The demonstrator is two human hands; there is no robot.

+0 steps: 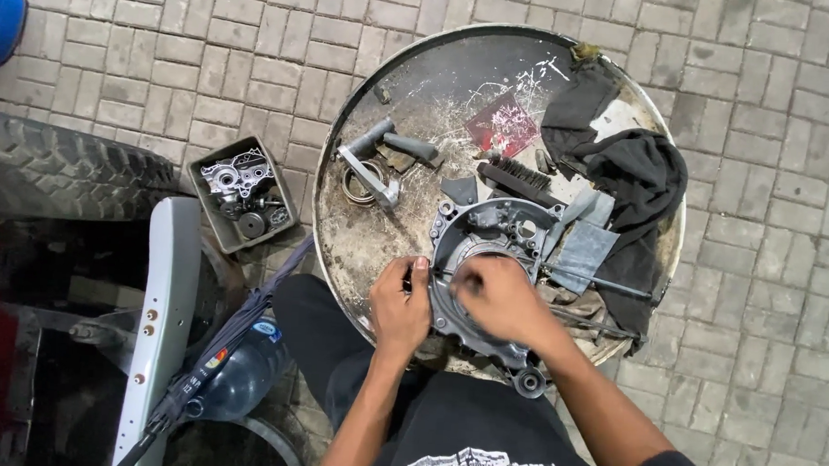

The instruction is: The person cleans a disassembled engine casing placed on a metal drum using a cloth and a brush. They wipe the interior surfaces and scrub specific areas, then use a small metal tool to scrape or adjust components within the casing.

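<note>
The scene is lit evenly and softly, with only weak shadows; slight motion blur is seen on the right hand (pixel 497 297), and mild distortion at the edges

left hand (pixel 400 302), right hand (pixel 497 297), on engine cover (pixel 489 234), round tray (pixel 359 231)

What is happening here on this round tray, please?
A person sits over a round, dirty metal tray on the paving. Both hands work on a grey cast-metal engine cover: the left hand grips its edge, the right hand presses on its middle. A black brush and black cloth lie behind.
</note>
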